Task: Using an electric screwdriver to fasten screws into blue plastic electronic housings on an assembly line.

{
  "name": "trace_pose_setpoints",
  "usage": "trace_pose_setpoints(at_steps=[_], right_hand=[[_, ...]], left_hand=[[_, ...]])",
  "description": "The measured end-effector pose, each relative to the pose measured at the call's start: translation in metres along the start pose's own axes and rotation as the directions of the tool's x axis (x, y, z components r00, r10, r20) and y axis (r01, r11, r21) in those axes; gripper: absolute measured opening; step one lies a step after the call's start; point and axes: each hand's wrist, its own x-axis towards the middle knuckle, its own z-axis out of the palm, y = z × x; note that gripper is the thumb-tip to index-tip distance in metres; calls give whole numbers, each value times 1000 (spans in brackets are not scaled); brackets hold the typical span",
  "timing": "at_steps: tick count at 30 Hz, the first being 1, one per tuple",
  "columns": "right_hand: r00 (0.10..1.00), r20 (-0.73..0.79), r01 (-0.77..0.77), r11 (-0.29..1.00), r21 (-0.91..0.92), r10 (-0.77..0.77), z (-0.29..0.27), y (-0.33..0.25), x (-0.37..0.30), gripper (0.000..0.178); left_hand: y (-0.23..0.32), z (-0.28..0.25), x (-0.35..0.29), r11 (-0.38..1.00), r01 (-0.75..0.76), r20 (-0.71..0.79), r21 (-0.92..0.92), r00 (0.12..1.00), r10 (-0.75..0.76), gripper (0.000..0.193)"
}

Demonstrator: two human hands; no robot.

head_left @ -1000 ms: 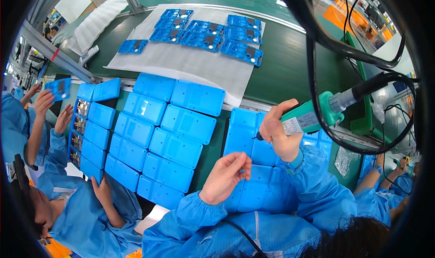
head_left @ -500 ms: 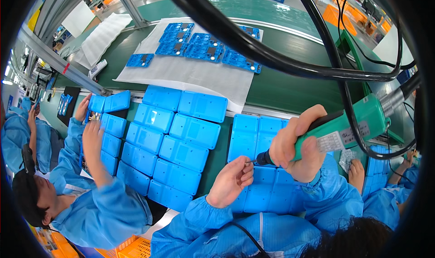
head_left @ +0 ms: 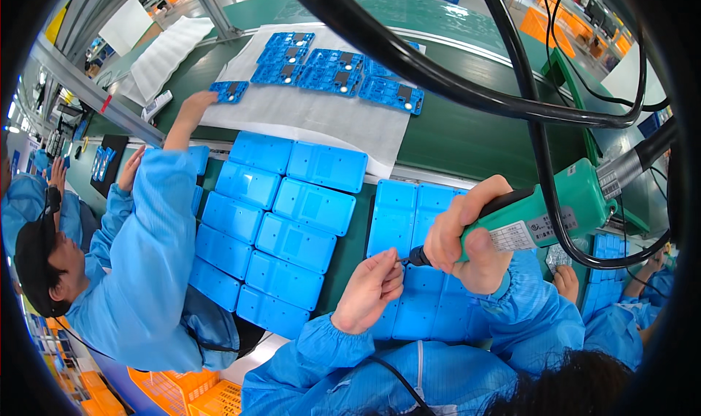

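Note:
My right hand [head_left: 469,235] is wrapped round a green electric screwdriver [head_left: 551,210], held tilted with its bit toward the left. Thumb and fingertips of my left hand [head_left: 371,290] are pinched together right at the bit's tip. Whatever lies between them is too small or hidden to make out. Both hands hover over a block of blue plastic housings [head_left: 416,303], laid side by side and partly covered by my hands and sleeves. Another block of blue housings [head_left: 292,242] lies in two columns to the left.
Black cables [head_left: 438,98] loop across the view above the bench. Blue parts with dark boards [head_left: 332,71] rest on a white foam sheet [head_left: 292,113] on the green belt. At left, a co-worker's hand [head_left: 196,113] reaches to one. Orange crates [head_left: 179,390] stand below at left.
My hands and the screwdriver have shifted slightly left, with the bit still at my left fingertips. The co-worker at left has stretched an arm from the housings to a part on the foam sheet.

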Motion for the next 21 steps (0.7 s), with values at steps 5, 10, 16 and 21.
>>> trace_pose_setpoints(at_steps=[5,10,16,21], right_hand=[[1000,7,-14,1000,-6,14,1,2,2,34],[1000,23,2,999,-37,-2,-3,11,12,34],[998,-65,-18,1000,-16,17,-10,47,24,24],[1000,1,-21,972,-233,21,-13,67,26,33]], left_hand=[[5,2,-1,999,33,-37,30,999,-32,31],[13,11,-6,994,38,-87,-98,995,-46,29],[7,-7,-4,996,-44,37,84,998,41,27],[11,0,2,996,-45,-87,76,995,51,24]])
